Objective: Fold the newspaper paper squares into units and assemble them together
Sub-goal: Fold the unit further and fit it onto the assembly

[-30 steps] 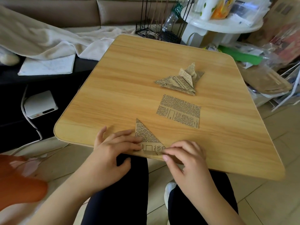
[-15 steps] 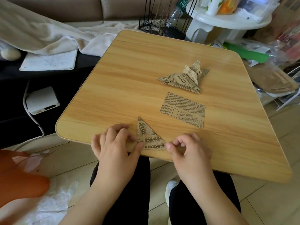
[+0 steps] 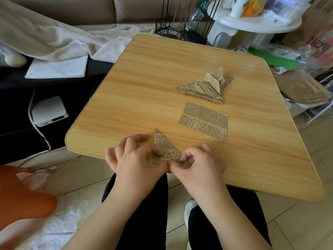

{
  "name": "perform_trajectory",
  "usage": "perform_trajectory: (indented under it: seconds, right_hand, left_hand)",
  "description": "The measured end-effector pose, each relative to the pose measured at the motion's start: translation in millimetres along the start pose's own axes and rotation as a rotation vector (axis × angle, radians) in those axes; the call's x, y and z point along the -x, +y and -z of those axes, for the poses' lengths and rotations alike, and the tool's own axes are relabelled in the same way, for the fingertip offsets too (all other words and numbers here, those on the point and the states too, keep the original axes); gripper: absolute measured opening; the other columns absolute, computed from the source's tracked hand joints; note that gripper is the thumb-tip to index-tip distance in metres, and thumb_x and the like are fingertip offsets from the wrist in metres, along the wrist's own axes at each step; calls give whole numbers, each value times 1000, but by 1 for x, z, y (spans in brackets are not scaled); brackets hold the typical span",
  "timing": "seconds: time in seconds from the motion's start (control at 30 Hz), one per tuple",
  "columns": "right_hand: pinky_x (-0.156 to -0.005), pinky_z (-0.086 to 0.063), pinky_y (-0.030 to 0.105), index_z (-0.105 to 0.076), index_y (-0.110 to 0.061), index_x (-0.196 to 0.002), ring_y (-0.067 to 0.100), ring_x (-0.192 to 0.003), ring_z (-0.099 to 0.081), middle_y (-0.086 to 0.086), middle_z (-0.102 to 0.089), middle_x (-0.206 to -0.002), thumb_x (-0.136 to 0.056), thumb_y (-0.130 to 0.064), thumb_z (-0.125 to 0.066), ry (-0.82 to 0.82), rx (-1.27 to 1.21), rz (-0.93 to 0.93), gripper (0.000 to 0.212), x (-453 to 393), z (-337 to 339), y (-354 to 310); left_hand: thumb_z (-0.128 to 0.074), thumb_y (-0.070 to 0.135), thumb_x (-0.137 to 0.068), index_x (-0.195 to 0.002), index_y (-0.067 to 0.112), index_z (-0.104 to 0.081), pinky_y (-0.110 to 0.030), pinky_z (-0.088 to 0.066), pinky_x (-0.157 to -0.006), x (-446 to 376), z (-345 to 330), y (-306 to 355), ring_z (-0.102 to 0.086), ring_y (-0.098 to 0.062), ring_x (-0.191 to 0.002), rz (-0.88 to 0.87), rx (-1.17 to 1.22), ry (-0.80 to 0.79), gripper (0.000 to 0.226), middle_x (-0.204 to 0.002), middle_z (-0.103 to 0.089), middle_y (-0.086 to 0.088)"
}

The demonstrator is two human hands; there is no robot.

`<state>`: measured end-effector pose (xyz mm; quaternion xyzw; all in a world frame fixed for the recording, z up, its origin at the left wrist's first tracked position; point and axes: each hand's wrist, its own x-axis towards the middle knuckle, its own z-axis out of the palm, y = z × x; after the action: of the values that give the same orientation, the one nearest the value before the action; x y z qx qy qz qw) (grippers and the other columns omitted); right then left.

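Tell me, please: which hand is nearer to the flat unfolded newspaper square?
Right. The right hand lies just below the flat newspaper square; the left hand is further away, beyond the folded triangle both hands pinch.

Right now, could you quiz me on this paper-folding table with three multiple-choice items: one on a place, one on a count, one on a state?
1. Where does the flat unfolded square lie?
A. Between the triangle and the folded pile
B. On the floor
C. Under the left hand

2. How many hands touch the triangle?
A. None
B. One
C. Two

3. What state is the paper being worked in?
A. Crumpled into a ball
B. Folded into a triangle
C. Torn in strips

Answers: 1 A, it sits on the table nearer than the folded pile. 2 C, the left hand and right hand both pinch its lower edge. 3 B, it lies flat with a pointed tip.
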<state>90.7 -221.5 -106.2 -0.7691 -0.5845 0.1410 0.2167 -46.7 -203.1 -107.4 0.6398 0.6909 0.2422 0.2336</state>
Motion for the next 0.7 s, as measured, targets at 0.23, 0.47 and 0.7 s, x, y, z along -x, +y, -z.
perform_trajectory:
  seconds: [0.23,0.47,0.7]
  right_hand:
    - [-87,-28,33,-59,-31,-63,11,-101,-46,-16,-45,-84,-69,-46,-75,-121,-14,-69,23,-6,27,15]
    - [-90,-42,33,-67,-29,-80,11,-93,-52,-16,-51,-89,-77,-21,-72,-32,-185,166,9,2,27,26]
    - [-87,-37,26,-71,-16,-102,13,-96,-52,-8,-61,-101,-82,-32,-60,179,41,550,27,27,-4,39]
  left_hand:
    - [-75,33,-69,-66,58,-55,-37,5,-112,-5,14,-3,-19,-6,-126,-12,12,-84,32,-119,-33,28]
    - [-68,23,-74,-66,60,-54,-39,3,-112,-2,17,0,-22,-9,-126,-29,23,-77,40,-120,-36,26]
    - [-49,20,-65,-63,49,-60,-46,-11,-111,9,23,-12,-33,-3,-113,-136,151,-15,31,-114,-45,34]
